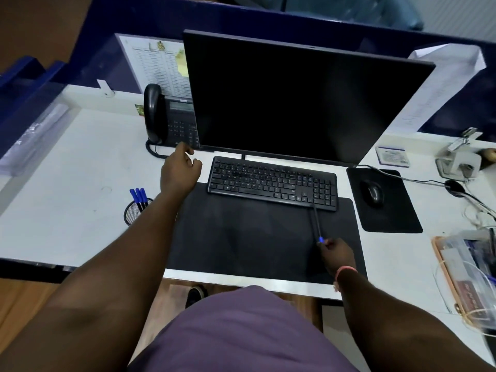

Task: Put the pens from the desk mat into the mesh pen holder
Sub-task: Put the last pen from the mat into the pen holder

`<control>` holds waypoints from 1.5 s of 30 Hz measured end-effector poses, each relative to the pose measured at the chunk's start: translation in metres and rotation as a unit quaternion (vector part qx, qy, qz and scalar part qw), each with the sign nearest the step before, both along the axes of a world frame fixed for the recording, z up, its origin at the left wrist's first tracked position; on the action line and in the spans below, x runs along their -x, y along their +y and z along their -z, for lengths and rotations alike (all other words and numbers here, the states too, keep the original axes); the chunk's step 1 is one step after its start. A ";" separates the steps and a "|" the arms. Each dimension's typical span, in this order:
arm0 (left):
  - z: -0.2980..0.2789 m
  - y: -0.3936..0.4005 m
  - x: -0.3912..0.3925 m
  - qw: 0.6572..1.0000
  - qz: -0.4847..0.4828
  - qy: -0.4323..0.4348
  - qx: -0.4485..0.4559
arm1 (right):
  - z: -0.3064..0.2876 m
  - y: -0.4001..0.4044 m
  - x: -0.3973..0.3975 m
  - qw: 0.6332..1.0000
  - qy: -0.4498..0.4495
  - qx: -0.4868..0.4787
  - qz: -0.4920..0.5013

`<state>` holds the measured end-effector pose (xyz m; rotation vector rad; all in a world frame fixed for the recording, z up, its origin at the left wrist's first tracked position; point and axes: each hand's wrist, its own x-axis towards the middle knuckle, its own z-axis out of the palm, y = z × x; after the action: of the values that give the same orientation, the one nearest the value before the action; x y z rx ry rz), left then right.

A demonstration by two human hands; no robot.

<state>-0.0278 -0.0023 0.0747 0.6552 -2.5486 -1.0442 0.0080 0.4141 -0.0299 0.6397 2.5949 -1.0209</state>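
A black desk mat (241, 237) lies in front of me under the keyboard. My right hand (335, 255) pinches the blue end of a dark pen (316, 224); the pen slants up toward the keyboard's right corner. A round black mesh pen holder (131, 212) stands on the white desk left of the mat, with three blue-capped pens (138, 197) sticking out of it. My left hand (179, 170) hovers above the mat's far left corner, near the phone, fingers loosely curled and holding nothing. My left forearm covers part of the holder.
A black keyboard (272, 182) sits on the mat's far edge below a dark monitor (295, 95). A desk phone (169, 119) stands at the left. A mouse (373, 193) on its pad, cables and a tray of stationery (461, 277) fill the right side.
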 end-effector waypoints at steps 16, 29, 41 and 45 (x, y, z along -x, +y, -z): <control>-0.020 -0.047 -0.038 0.997 -0.071 0.041 -0.012 | -0.106 -0.254 0.060 0.879 0.002 0.436 -0.191; -0.019 -0.113 -0.100 0.981 -0.185 0.059 -0.019 | -0.107 -0.365 0.032 0.874 0.008 0.309 -0.374; 0.022 -0.142 -0.131 0.981 -0.171 -0.045 -0.080 | -0.086 -0.382 0.022 0.874 -0.050 0.297 -0.381; 0.037 -0.141 -0.129 0.973 -0.126 -0.145 -0.128 | -0.078 -0.372 0.030 0.879 -0.063 0.362 -0.306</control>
<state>0.1016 -0.1434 0.0372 1.2495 -2.4906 -1.2762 -0.0217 0.0420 0.0479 -0.2784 1.8500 -1.4859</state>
